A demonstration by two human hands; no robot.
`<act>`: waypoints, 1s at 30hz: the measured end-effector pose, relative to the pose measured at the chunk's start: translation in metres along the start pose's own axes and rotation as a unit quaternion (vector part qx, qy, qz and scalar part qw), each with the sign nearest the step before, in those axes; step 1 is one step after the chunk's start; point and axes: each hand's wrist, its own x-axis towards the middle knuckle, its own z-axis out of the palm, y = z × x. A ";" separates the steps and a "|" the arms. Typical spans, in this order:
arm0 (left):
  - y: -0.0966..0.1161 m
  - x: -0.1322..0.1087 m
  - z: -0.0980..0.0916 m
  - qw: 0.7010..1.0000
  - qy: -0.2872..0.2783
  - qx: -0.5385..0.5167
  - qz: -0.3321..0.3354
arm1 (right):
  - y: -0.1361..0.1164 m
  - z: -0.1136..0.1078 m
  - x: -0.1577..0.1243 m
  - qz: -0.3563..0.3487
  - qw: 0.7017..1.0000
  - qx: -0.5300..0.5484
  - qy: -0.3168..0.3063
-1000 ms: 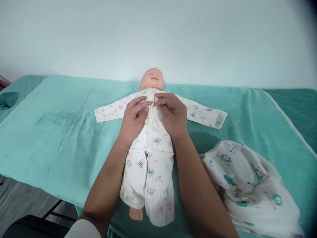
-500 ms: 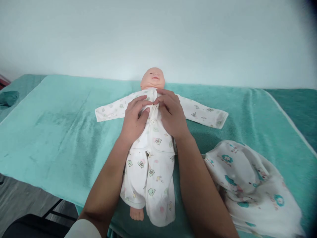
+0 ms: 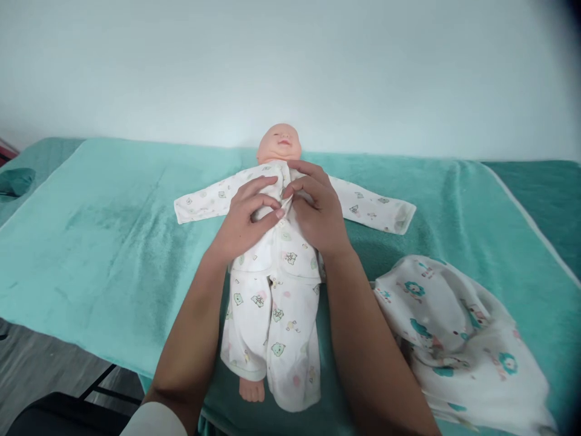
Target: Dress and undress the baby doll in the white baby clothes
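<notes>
A baby doll (image 3: 279, 142) lies on its back, its head toward the wall. It wears a white printed long-sleeved shirt (image 3: 254, 260) and matching trousers (image 3: 295, 339); one bare foot shows below a trouser leg. My left hand (image 3: 252, 215) is on the chest, thumb and forefinger pinching the shirt's front edge. My right hand (image 3: 318, 206) pinches the same front placket from the other side, its fingers curled over the cloth. Both hands meet at the middle of the chest, above a button partly in view. The fastening between the fingertips is hidden.
A turquoise cloth (image 3: 109, 242) covers the table. At the right lies a crumpled white printed blanket (image 3: 472, 351), close to my right forearm. A pale wall (image 3: 290, 66) rises behind the table. A black seat (image 3: 59, 415) stands at the lower left.
My left thumb has moved inward and slightly down onto the front edge. My right fingers have bent and lifted a small fold of the shirt. The doll lies as before.
</notes>
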 end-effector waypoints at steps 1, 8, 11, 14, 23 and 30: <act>0.000 -0.001 -0.002 1.000 -0.013 0.000 0.002 | -0.001 -0.002 0.000 0.005 1.000 0.005 -0.019; -0.005 -0.001 -0.010 0.998 -0.062 -0.010 0.015 | 0.000 -0.021 0.000 0.036 0.976 0.077 -0.199; -0.009 -0.001 -0.013 0.997 -0.076 -0.026 0.016 | 0.000 -0.026 0.001 0.021 0.972 0.076 -0.221; -0.010 -0.001 -0.015 0.996 -0.087 -0.031 0.017 | -0.001 -0.028 0.003 0.009 0.970 0.066 -0.233; -0.010 0.000 -0.017 0.995 -0.086 -0.059 0.004 | 0.000 -0.026 0.003 0.001 0.970 0.039 -0.238; -0.012 0.001 -0.019 0.994 -0.091 -0.052 0.021 | -0.002 -0.026 0.004 0.035 0.966 0.085 -0.240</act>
